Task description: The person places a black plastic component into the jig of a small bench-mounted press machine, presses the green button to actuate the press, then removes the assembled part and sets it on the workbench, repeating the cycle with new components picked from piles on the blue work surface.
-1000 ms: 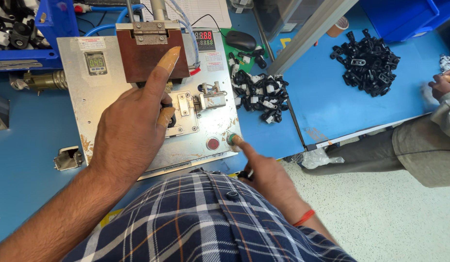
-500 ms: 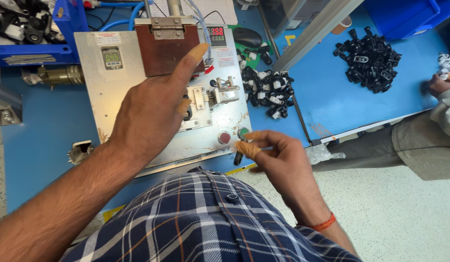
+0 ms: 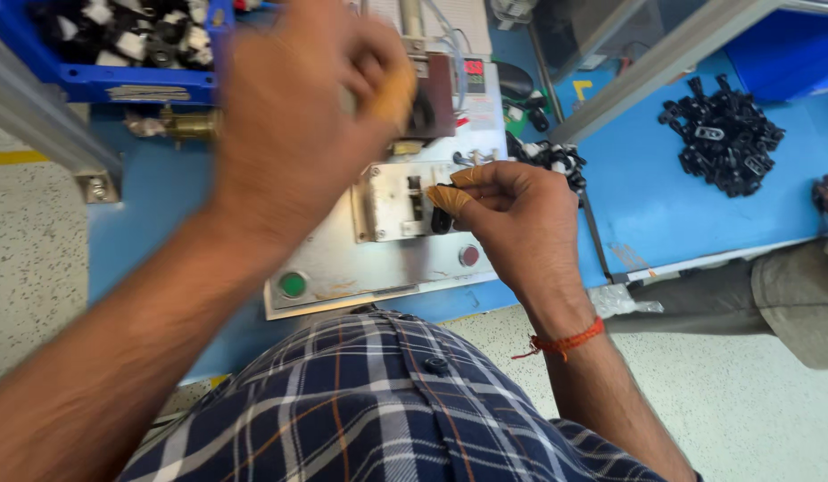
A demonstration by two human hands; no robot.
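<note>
Blue bin (image 3: 120, 82) w/ blk+wht parts (image 3: 137, 36)

The person wears a plaid shirt (image 3: 387, 406) of dark blue crossed by white and thin orange lines, with a dark button at its middle. Both forearms are bare. The right hand (image 3: 521, 223) has tan finger cots on its fingertips (image 3: 450, 198) and an orange-red thread (image 3: 566, 341) knotted round the wrist. The left hand (image 3: 298, 116) is blurred.

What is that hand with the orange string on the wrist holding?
The right hand pinches a small black part by its upper end, between capped fingertips. The left hand is too blurred to tell.
</note>
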